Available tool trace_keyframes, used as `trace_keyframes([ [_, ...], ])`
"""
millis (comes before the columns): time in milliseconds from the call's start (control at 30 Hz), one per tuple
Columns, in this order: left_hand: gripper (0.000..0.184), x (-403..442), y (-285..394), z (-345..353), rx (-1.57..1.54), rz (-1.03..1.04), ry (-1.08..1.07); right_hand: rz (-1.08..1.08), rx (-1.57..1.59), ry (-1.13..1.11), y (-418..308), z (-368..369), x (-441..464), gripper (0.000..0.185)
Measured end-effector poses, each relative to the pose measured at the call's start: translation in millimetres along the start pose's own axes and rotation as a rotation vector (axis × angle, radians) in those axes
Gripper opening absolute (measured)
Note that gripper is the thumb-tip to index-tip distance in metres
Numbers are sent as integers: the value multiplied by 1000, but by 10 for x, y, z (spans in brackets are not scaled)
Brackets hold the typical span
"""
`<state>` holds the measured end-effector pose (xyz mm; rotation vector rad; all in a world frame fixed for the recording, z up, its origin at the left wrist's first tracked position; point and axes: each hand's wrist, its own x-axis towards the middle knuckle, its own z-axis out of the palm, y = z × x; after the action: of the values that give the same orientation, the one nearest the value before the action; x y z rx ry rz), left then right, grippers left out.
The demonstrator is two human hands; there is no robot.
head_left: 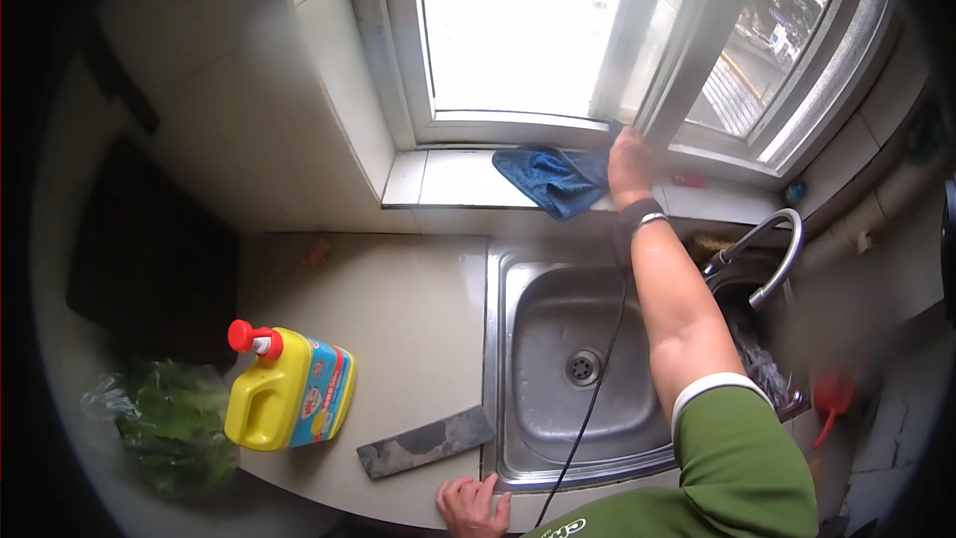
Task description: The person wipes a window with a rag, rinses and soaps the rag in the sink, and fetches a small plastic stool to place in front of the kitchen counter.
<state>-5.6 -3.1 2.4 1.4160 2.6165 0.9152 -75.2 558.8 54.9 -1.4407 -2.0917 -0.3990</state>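
Your right hand (629,167) seems closed on the soft blue cloth (560,182) by its grippable end; your left hand (472,508) rests half-open, empty, at the counter (398,339)'s near edge.

Brushed, glossy metal is seen in the sink (548,408), shiny plastic in the yellow bottle (267,403) near the surface's left edge, and matt, apparently rough cloth in the blue rag (558,179).

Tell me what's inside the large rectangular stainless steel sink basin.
In the basin, a round, slotted metal drain shows at the bottom. A thin black cable crosses in front. The right forearm covers part of the right side; whatever is beneath cannot be seen.
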Motion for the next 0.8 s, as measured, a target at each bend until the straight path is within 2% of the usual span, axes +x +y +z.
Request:
trace_keyframes([
  [67, 33, 25, 6, -20, -22, -9, 1, 30, 72, 58, -6, -72, -72, 15],
  [100, 34, 38, 10, -16, -24, -4, 14, 119, 162, -13, -17, -125, -111, 14],
  [133, 34, 39, 6, -16, -22, -3, 25, 211, 235, -77, -101, -316, -165, 23],
  [200, 35, 36, -3, -22, -9, -7, 32, 127, 422, 103, -100, -225, -272, 35],
  [233, 35, 43, 0, -29, -5, -8, 28, 132, 450, 5, -112, -205, -287, 43],
  [267, 36, 40, 10, -35, -3, -7, 20, 55, 449, -9, -139, -170, -282, 47],
  [333, 36, 46, 15, -26, 4, -12, 13, -114, 127, -168, -256, -341, -337, 48],
  [433, 37, 39, -3, -24, -14, -15, 13, -65, 9, -269, -320, -600, -245, 42],
  [567, 38, 55, 5, -41, -41, -50, -6, -5, 22, -287, -381, -245, -188, 30],
  [667, 37, 19, -35, -9, -50, -32, -17, -140, 100, -256, -635, -271, -252, 24],
  [767, 36, 62, 12, -51, -49, -41, -11, -589, 343, -122, -1261, -122, -408, 14],
  [800, 36, 67, 23, -54, -52, -42, -18, -584, 354, -140, -1595, -181, -525, 14],
])
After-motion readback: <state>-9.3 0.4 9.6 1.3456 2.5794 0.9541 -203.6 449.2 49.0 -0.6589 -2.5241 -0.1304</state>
